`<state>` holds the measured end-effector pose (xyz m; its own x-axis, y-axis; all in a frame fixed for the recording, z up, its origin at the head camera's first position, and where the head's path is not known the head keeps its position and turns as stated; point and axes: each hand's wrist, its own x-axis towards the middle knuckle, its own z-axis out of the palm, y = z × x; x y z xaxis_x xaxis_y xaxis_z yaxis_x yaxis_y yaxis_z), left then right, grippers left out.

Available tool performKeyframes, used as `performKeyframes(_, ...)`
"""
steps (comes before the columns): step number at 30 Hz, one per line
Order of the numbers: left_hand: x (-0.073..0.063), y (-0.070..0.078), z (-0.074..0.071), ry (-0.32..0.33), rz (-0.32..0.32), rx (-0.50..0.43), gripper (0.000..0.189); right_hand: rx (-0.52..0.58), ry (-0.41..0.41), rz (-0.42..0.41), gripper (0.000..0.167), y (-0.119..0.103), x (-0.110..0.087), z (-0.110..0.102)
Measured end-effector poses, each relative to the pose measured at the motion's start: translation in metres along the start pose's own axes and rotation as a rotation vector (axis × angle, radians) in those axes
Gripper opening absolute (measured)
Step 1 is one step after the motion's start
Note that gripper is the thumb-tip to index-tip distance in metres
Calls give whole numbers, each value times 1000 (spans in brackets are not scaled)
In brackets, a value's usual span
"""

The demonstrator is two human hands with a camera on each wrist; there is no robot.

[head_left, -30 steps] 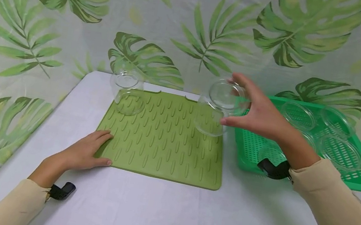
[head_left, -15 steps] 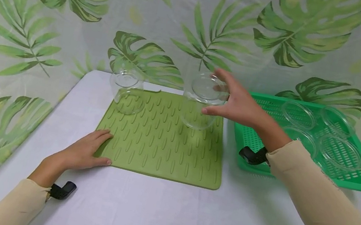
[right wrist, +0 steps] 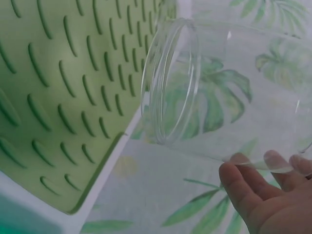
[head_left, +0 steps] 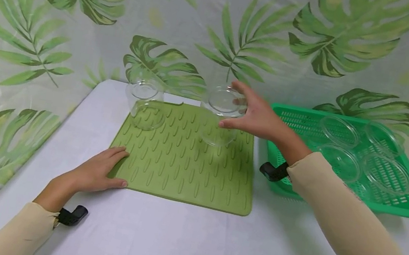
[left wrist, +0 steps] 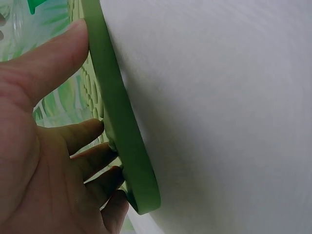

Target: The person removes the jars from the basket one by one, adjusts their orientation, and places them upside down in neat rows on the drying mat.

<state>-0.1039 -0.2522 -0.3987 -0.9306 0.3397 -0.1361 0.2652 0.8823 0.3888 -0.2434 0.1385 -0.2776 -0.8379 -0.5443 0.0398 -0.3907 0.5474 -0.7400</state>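
Observation:
My right hand [head_left: 259, 116] grips a clear jar [head_left: 215, 136] round its upper part, with the thumb on the near side. The jar is upside down, its threaded mouth [right wrist: 173, 83] close over the back right of the green ribbed mat [head_left: 182, 164]. At the mat's back left stands a second clear jar [head_left: 147, 118], also bottom up. My left hand [head_left: 97, 172] rests at the mat's left front corner, its fingertips and thumb [left wrist: 73, 44] touching the mat's edge and top.
To the right of the mat is a green plastic basket [head_left: 405, 211] holding several clear round-rimmed pieces [head_left: 338, 163]. A white cloth [head_left: 176, 244] covers the table. A leaf-patterned sheet [head_left: 246, 26] hangs behind.
My right hand has carried the clear jar leftward from beside the basket to over the mat, then slightly lower. The left hand and the other jar stay where they were.

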Motion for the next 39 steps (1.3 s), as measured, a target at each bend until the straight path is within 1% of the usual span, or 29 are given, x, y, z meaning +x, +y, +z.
performKeyframes(5, 0, -2, 0, 15, 5, -3, 83, -11, -6, 19, 107, 0, 10, 6)
performKeyframes(8, 1, -3, 0, 7, -6, -11, 84, -29, 1, 22, 108, -1, 15, 11)
performKeyframes(12, 1, -2, 1, -16, -21, -16, 85, -24, 12, 23, 109, -3, 20, 18)
performKeyframes(18, 1, -1, 1, -11, -7, -6, 84, -32, 30, 52, 108, -3, 34, 33)
performKeyframes(21, 1, -1, 1, -1, 0, -13, 83, 1, 28, 50, 109, -3, 39, 41)
performKeyframes(26, 1, -1, 3, 17, 16, -19, 83, 65, 16, 50, 113, -3, 42, 51)
performKeyframes(30, 2, -1, 3, 3, 7, -13, 82, 117, 5, 63, 114, -4, 43, 54)
performKeyframes(36, 2, 0, 0, -8, -6, -10, 83, 151, 12, 61, 112, -2, 48, 60)
performKeyframes(39, 2, 1, -2, 0, -3, -7, 83, 156, 18, 82, 113, 1, 53, 63)
